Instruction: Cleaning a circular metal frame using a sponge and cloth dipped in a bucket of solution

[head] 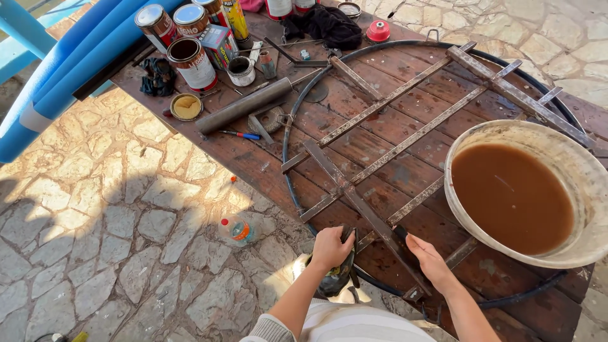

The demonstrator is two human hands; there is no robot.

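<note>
Two bare hands work at the near edge of a dark wooden bench [405, 136]. A round metal frame [354, 196] lies flat on it, a dark hoop crossed by rusty flat bars, taking up most of the top.

Left hand [329, 248]: grip closed over a dark pad or rag [337, 278], pressing it down at the hoop's near rim. Fingers curl over the top of it, likely so the palm can bear down. What the pad is made of, cannot tell.

Right hand [429, 256]: fingers laid nearly flat on a diagonal bar, grip open, nothing held. It looks like a steadying hand, keeping the frame from sliding.

Basin [592, 183] of brown liquid sits on the frame at the right, near the right hand, within easy reach.

Far left end of the bench: several paint tins [192, 63], one open, a loose lid [186, 106], a grey pipe [244, 104], a blue pen [240, 134], a black cloth [329, 25]. All well apart from the hands, pushed clear of the frame.

Plastic bottle [235, 229] lies on the stone paving below.
</note>
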